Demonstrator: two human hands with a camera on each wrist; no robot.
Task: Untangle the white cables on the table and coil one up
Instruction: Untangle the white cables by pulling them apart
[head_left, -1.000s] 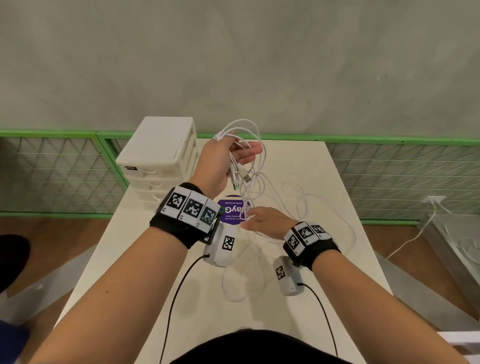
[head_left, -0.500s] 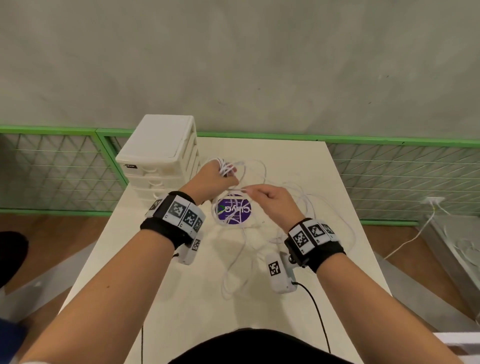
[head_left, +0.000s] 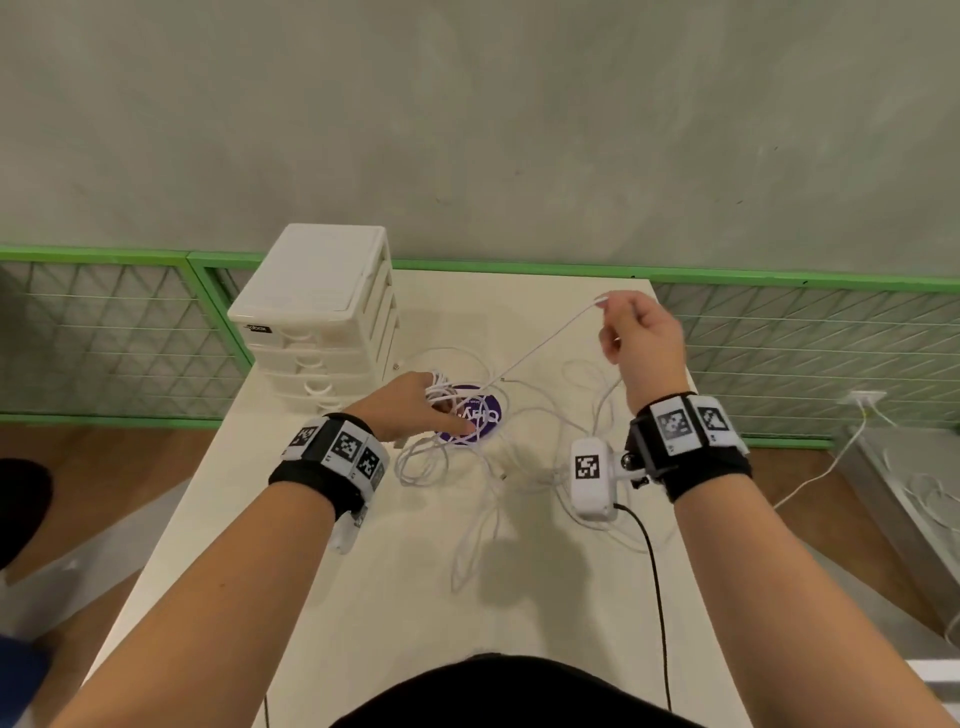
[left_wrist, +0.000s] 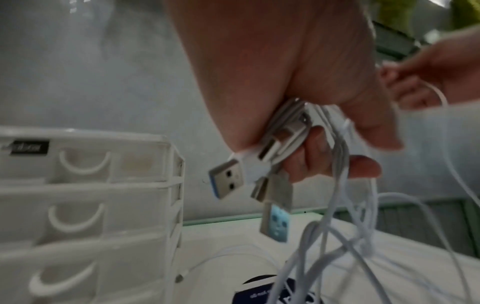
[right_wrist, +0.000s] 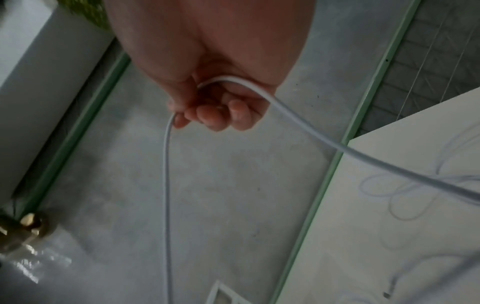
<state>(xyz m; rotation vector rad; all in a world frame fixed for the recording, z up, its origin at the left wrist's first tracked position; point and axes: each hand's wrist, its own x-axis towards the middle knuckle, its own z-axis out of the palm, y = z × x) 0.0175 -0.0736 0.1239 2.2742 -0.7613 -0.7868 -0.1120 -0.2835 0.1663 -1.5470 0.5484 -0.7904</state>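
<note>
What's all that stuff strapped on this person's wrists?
Both forearms are bare, with no sleeves. Each wrist carries a black band topped with white tiles printed with black square codes. A small white camera box, also bearing a code, hangs under each wrist, trailing a thin black cable.

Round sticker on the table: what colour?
Purple with white lettering, round sticker under the white cables; head view shows it best.

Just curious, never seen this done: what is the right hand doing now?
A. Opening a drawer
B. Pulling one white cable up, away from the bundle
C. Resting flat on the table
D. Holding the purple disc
B: the right hand pinches a single white cable that runs taut down to the bundle gripped by the left hand.
</note>
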